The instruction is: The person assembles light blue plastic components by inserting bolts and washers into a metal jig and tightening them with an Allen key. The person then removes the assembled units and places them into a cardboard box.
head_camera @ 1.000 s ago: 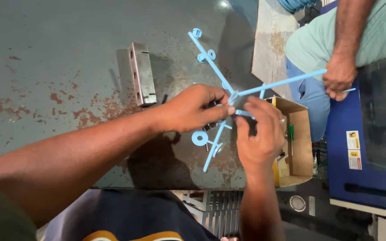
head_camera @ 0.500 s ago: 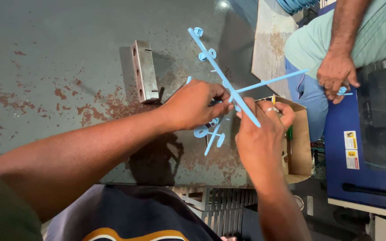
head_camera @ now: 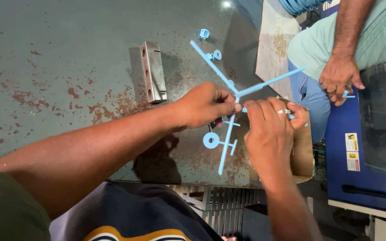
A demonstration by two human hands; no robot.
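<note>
A light blue plastic sprue (head_camera: 228, 129) with four thin arms and small moulded rings hangs over a rusty grey metal table (head_camera: 68, 67). My left hand (head_camera: 208, 103) pinches it at the hub where the arms meet. My right hand (head_camera: 271, 127), with a ring on one finger, grips the arm that points right. A flat ring (head_camera: 211, 140) hangs from the near arm. A small loose blue part (head_camera: 204, 33) lies on the table beyond the far arm's tip.
A grey metal block (head_camera: 152, 71) with holes lies on the table left of the sprue. A cardboard box (head_camera: 302, 151) sits under my right hand. Another person's hand (head_camera: 339, 78) holds a small blue piece beside a blue machine (head_camera: 371, 147).
The sprue has turned and dropped lower in view. A small blue part now lies loose on the table past the far arm. The other person's hand has stayed at the right.
</note>
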